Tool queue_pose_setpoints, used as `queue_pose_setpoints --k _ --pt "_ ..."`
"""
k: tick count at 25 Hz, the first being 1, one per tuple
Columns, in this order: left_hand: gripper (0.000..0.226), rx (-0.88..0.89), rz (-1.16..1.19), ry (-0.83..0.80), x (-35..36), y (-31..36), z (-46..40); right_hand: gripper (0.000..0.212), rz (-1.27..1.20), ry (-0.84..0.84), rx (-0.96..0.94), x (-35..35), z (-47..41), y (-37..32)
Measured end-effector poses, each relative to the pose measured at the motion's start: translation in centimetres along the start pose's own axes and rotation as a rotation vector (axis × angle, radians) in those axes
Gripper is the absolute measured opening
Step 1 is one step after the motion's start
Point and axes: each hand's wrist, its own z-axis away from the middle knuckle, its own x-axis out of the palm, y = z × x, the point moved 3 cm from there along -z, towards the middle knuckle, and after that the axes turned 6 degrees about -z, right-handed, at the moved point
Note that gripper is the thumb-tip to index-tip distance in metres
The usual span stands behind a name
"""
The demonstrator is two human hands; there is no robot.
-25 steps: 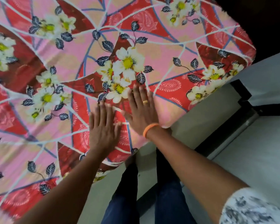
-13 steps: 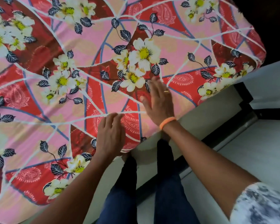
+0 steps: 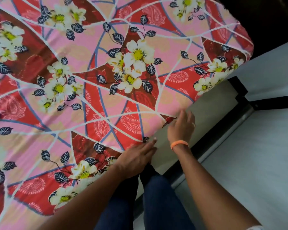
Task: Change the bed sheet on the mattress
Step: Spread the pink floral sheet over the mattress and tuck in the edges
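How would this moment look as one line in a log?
stage: tucking | sheet: spread over mattress | left hand: flat at sheet edge | right hand: at sheet edge, blurred

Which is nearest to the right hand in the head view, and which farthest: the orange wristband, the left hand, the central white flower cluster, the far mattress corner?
From the right hand:
1. Orange wristband, on its own wrist.
2. Left hand, lower left, at the sheet edge.
3. Central flower cluster, above, mid-sheet.
4. Far mattress corner, upper right.
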Motion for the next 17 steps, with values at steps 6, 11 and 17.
queue_pose_setpoints --k 6,11,17 --pt "0.056 -0.684 0.004 0.243 -3.5 -7.3 4.9 0.070 0.179 -0.110 -0.653 4.4 2.4 -11.1" --pt "0.071 -0.603 -0.032 0.111 2.6 -8.6 12.9 0.075 0.363 -0.158 -0.739 11.7 12.1 -8.1" --pt "0.058 -0.096 0.109 0.044 4.5 -2.3 21.9 0.075 0.346 -0.206 -0.569 13.3 25.9 -2.4"
